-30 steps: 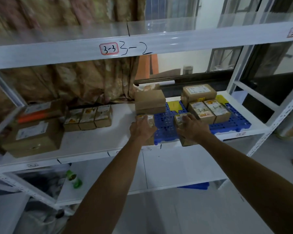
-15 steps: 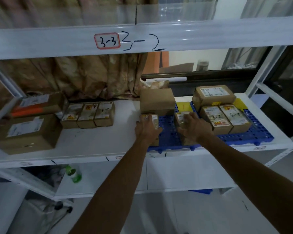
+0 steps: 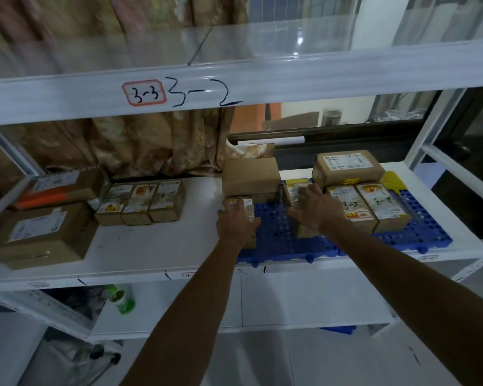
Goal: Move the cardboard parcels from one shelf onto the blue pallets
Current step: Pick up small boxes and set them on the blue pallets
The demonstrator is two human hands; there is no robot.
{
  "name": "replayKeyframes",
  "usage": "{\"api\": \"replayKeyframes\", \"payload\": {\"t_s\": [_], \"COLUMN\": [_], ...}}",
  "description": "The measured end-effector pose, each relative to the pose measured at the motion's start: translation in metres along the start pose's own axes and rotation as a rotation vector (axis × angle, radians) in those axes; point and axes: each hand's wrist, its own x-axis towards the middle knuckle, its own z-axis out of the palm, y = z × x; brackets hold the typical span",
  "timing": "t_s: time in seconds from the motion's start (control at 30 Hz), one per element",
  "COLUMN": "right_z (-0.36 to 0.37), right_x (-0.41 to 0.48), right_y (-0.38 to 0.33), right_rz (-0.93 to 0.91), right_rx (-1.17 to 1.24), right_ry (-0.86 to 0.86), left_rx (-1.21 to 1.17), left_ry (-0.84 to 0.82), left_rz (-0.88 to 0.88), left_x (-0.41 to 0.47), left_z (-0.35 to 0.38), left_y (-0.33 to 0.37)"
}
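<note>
Left hand [image 3: 236,222]: your fingers curl over the top of a small brown cardboard parcel [image 3: 243,206] at the left edge of the blue perforated plastic pallet [image 3: 276,238].
Right hand [image 3: 314,208]: fingers spread over a second small taped cardboard parcel [image 3: 303,232], thumb on its left face. It sits mid-pallet.
Left to move: three small labelled boxes [image 3: 140,203] and two larger brown cartons [image 3: 42,238] on the bare white shelf [image 3: 165,246].
Handling: probably light and stiff, and the tape looks slick. Pinch opposite side faces.
Cartons: likely heavier, so take them two-handed at the bottom edges.
</note>
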Motion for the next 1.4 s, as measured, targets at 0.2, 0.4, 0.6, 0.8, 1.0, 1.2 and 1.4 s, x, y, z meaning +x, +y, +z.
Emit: {"api": "replayKeyframes", "payload": {"t_s": [0.2, 0.4, 0.6, 0.8, 1.0, 1.2, 1.4], "right_z": [-0.009, -0.037, -0.067, -0.092, -0.114, -0.119, -0.104], "right_x": [0.005, 0.002, -0.012, -0.031, -0.053, -0.073, -0.06], "right_y": [0.007, 0.016, 0.035, 0.068, 0.118, 0.189, 0.267], "right_rz": [0.02, 0.059, 0.143, 0.272, 0.348, 0.424, 0.423], "right_rx": [-0.002, -0.048, -0.105, -0.103, -0.109, -0.011, -0.005], "right_ry": [-0.04, 0.001, 0.048, 0.091, 0.113, 0.144, 0.081], "left_rx": [0.016, 0.064, -0.029, -0.054, 0.087, 0.083, 0.123], "left_ry": [-0.052, -0.088, -0.129, -0.097, -0.164, -0.222, -0.168], "left_rz": [-0.044, -0.071, 0.051, 0.209, 0.366, 0.452, 0.49], "left_x": [0.006, 0.006, 0.025, 0.039, 0.02, 0.019, 0.024], "left_z": [-0.001, -0.014, -0.044, -0.063, -0.049, -0.025, -0.001], "left_y": [-0.002, 0.012, 0.038, 0.095, 0.149, 0.2, 0.246]}}
